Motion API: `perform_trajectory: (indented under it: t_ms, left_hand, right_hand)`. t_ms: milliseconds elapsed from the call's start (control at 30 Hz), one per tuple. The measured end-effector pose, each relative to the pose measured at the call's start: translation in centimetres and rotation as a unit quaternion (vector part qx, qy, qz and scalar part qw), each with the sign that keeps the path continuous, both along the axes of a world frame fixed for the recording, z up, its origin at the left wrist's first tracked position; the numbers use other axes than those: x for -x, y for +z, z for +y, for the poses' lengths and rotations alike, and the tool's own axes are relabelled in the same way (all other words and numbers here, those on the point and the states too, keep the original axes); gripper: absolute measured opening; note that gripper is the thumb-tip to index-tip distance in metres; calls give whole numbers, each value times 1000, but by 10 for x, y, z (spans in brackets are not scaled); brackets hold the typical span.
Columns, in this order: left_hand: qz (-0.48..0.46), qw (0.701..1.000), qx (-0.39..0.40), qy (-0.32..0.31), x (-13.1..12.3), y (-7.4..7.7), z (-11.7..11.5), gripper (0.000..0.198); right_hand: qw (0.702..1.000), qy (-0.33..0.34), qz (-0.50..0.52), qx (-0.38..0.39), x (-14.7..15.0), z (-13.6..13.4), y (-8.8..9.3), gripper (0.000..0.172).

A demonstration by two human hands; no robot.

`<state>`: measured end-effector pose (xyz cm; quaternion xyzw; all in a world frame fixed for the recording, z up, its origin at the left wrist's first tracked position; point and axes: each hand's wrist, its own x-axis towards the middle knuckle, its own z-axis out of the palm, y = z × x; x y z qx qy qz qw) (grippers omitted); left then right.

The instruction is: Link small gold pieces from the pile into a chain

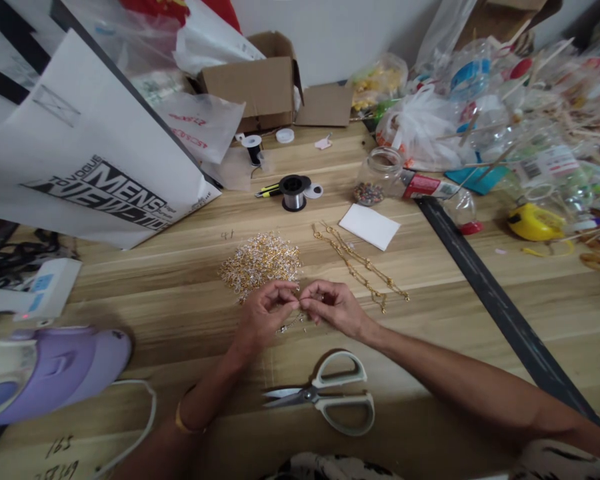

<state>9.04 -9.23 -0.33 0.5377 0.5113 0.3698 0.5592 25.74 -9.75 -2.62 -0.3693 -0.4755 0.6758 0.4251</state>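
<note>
My left hand (pixel 266 310) and my right hand (pixel 336 308) meet fingertip to fingertip over the wooden table, both closed in a pinch. A short beaded chain (pixel 293 324) shows just under the fingers; the part between the fingertips is too small to make out clearly. Right behind my left hand lies a heap of small gold and silver clasps or links (pixel 261 262). Two gold chains (pixel 363 270) are stretched out side by side beyond my right hand. Nearer to me, white-handled scissors (pixel 320 395) lie with their blades slightly apart, pointing left.
A wire spool (pixel 293 193) and a jar of beads (pixel 377 177) stand farther back. To the right of the spool lies a folded white paper (pixel 370 227). A purple-and-white appliance (pixel 60 370) and a big paper bag (pixel 100 153) occupy the left. Plastic bottles (pixel 485 100) crowd the right.
</note>
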Motion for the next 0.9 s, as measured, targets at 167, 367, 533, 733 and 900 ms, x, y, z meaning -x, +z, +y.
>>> perform_trajectory:
  t_ms: [167, 367, 533, 733, 900]
  left_hand:
    - [17, 1000, -8, -11, 2, -1, -2, 26]
    - [15, 1000, -13, -15, 1, -2, -1, 25]
    - [12, 1000, -15, -14, 1, -3, -1, 24]
    - [15, 999, -19, -22, 2, -6, -2, 24]
    - [19, 999, -26, -24, 1, -5, -1, 23]
  right_hand:
    - [1000, 11, -20, -7, 0, -2, -3, 28]
    - [999, 28, -34, -24, 0, -3, -4, 27]
    - [999, 27, -33, -25, 0, -3, -3, 28]
    - [999, 21, -25, -17, 0, -3, -3, 30]
    - [999, 20, -26, -14, 1, -2, -2, 31]
